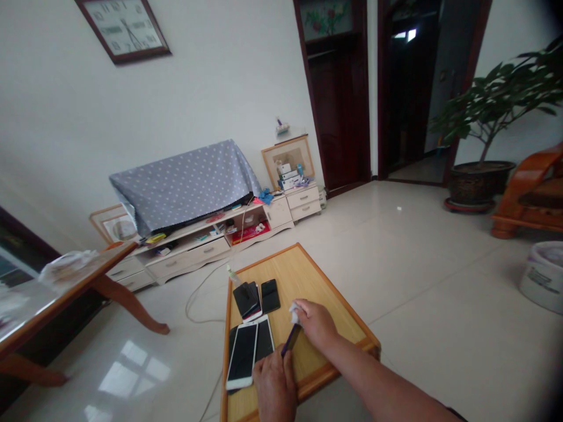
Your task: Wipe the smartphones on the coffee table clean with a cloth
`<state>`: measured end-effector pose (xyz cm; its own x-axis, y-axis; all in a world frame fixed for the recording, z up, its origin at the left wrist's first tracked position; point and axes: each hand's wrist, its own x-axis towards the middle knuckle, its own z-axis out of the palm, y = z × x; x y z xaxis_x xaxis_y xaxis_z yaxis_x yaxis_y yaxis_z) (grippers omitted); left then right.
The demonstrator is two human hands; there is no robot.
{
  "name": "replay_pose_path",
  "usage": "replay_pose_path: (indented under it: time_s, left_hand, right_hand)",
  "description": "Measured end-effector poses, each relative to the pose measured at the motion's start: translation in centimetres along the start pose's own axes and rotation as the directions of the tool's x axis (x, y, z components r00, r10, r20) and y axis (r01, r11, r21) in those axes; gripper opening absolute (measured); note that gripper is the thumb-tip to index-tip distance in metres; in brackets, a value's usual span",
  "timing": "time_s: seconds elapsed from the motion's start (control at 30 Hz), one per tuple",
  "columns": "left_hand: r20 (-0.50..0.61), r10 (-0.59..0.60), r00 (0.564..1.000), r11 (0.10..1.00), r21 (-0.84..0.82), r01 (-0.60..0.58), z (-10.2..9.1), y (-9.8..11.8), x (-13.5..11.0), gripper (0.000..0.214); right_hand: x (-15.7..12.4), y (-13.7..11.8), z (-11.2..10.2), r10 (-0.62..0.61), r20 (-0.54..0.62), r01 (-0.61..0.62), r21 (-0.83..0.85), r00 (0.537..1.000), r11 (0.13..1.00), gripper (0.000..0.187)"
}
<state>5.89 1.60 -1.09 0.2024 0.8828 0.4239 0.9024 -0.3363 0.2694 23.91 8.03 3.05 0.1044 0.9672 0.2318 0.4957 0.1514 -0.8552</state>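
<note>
Left hand (275,388) closed around purple stick (290,341) above bamboo-topped desk (303,281); right hand (314,323) pinching white tissue (294,313) at stick's tip; smartphone (241,356) just beside; firm, steady pinch best for control

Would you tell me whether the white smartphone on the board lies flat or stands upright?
Flat: the white smartphone lies screen-up, partly over a second phone.

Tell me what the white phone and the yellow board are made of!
The white phone has a shiny, dark screen that looks like glass; its pale edge may be metal or plastic. The yellow board looks like varnished wood or bamboo, with fine lines and a soft shine.
</note>
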Motion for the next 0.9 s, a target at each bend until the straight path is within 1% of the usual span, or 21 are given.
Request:
replay_pose_path:
  time_s: [0.13,0.2,0.27,0.33,0.4,0.47,0.53,0.6,0.67,0.73,0.77,0.83,0.9]
  left_hand:
    - [0.021,0.026,0.999,0.999,0.041,-0.027,0.1,-0.3,0.0,0.036]
    - [0.018,0.037,0.999,0.997,0.068,-0.038,0.1,-0.4,0.0,0.037]
    - [0.011,0.044,0.999,0.997,0.068,-0.045,0.2,-0.4,0.0,0.034]
    - [-0.007,0.039,0.999,0.998,0.054,-0.039,0.3,-0.4,0.0,0.031]
    - [-0.020,0.025,0.999,0.999,0.039,-0.025,0.3,-0.3,0.0,0.029]
    - [-0.015,0.015,1.000,1.000,0.027,-0.015,0.3,-0.3,-0.1,0.028]
    - [0.003,0.009,1.000,1.000,0.022,-0.009,0.3,-0.3,0.0,0.028]
    - [0.021,0.007,1.000,1.000,0.029,-0.008,0.4,-0.3,0.0,0.029]
    - [0.030,0.006,1.000,0.999,0.044,-0.007,0.4,-0.5,0.0,0.029]
    - [0.033,0.005,0.999,0.998,0.055,-0.007,0.5,-0.5,-0.1,0.030]
    - [0.032,0.006,0.999,0.998,0.060,-0.008,0.5,-0.6,-0.1,0.031]
    - [0.032,0.014,0.999,0.998,0.058,-0.016,0.4,-0.5,-0.1,0.032]
    - [0.025,0.015,1.000,0.999,0.046,-0.016,0.2,-0.3,0.0,0.032]
  right_hand:
    - [-3.2,-2.5,2.6,-0.108,0.144,0.114,-0.037,0.984,0.993,0.028]
    - [-3.5,-2.8,2.9,-0.125,0.177,0.134,-0.040,0.976,0.990,0.027]
    - [-2.6,-2.4,2.3,-0.093,0.155,0.102,-0.048,0.984,0.994,0.027]
    - [-0.9,-1.4,0.9,-0.025,0.084,0.031,-0.065,0.996,0.997,0.029]
    - [0.8,-0.3,-0.6,0.035,0.008,-0.034,-0.090,0.999,0.995,0.030]
    - [1.6,0.2,-1.5,0.069,-0.034,-0.072,-0.110,0.997,0.991,0.030]
    - [1.1,-0.1,-1.4,0.051,-0.009,-0.052,-0.124,0.999,0.991,0.028]
    - [-0.5,-0.9,-0.2,-0.018,0.077,0.027,-0.123,0.997,0.992,0.026]
    - [-2.4,-1.9,1.3,-0.108,0.186,0.128,-0.101,0.977,0.987,0.024]
    - [-3.7,-2.6,2.5,-0.153,0.247,0.180,-0.091,0.957,0.980,0.022]
    - [-3.8,-2.7,2.6,-0.157,0.257,0.186,-0.091,0.953,0.978,0.022]
    - [-3.1,-2.5,2.1,-0.117,0.225,0.145,-0.110,0.967,0.983,0.023]
    - [-1.3,-1.7,0.5,-0.028,0.127,0.047,-0.147,0.992,0.988,0.025]
